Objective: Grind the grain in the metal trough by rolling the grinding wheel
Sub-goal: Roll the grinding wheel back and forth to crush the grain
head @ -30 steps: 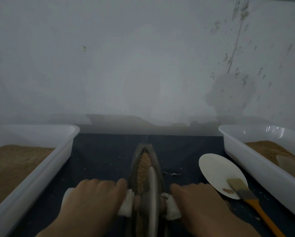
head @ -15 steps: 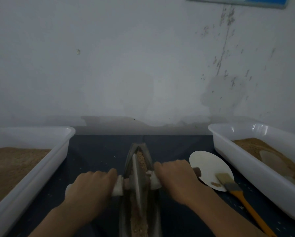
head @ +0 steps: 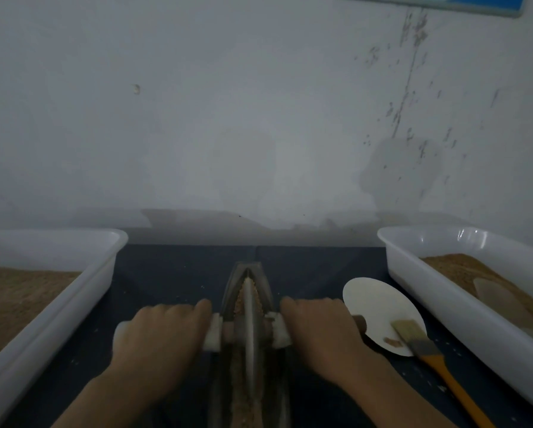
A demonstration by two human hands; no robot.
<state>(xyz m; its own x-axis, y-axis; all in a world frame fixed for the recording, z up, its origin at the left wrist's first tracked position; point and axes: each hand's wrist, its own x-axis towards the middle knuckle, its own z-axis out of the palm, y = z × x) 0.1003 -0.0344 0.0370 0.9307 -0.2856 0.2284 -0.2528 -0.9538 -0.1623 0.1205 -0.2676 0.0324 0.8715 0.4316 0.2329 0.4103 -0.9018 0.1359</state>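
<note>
A narrow boat-shaped metal trough (head: pixel 266 284) lies lengthwise in front of me on the dark table. Brown grain (head: pixel 239 304) lines its groove. A thin metal grinding wheel (head: pixel 249 329) stands upright in the groove near the far end. Its axle sticks out on both sides, wrapped in white padding (head: pixel 214 333). My left hand (head: pixel 160 338) grips the left handle. My right hand (head: pixel 320 332) grips the right handle, whose dark end (head: pixel 360 323) shows past my knuckles.
A white tray (head: pixel 83 291) of brown grain stands at the left. Another white tray (head: pixel 438 288) with brown powder and a pale scoop stands at the right. A round white dish (head: pixel 379 307) and an orange-handled brush (head: pixel 435 361) lie between the trough and the right tray.
Both hands have rolled the wheel away from me along the trough, from near its middle toward the far tip. More ground grain shows behind the wheel.
</note>
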